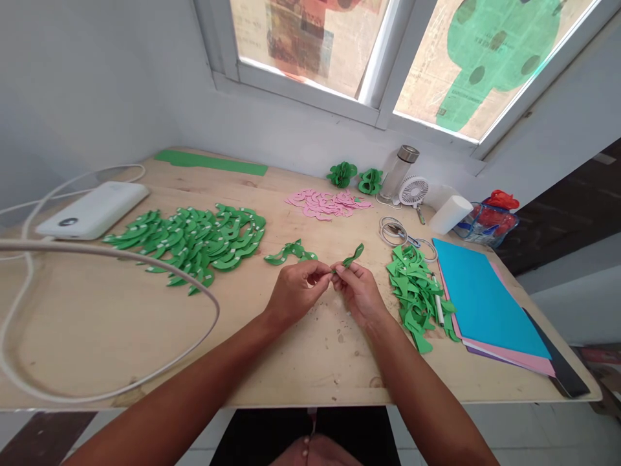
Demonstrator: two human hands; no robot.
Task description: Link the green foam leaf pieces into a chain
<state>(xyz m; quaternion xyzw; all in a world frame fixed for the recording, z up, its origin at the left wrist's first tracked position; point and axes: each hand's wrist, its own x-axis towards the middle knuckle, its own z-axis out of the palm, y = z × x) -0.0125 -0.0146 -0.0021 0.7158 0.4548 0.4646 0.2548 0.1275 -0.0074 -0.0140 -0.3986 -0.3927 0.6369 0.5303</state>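
Over the middle of the table, my right hand (358, 290) pinches a green paper cutout (353, 256), whose curled end sticks up above the fingers. My left hand (301, 288) meets it from the left, thumb and forefinger pressed together on the cutout's lower end, which the fingertips mostly hide. Just beyond my left hand lie a few curved green cutouts (291, 251) with small white patches. Farther left spreads a large pile of similar green cutouts (194, 239), many bearing white patches. To the right of my right hand is a heap of green paper scraps (412, 291).
A white power bank (92, 210) with a looping cable (218, 310) occupies the left. Pink cutouts (325, 204), two green paper balls (342, 175), a bottle (400, 171) and a small fan (413, 191) stand behind. Blue sheets (490, 298), scissors (407, 238) and a marker (438, 301) lie right.
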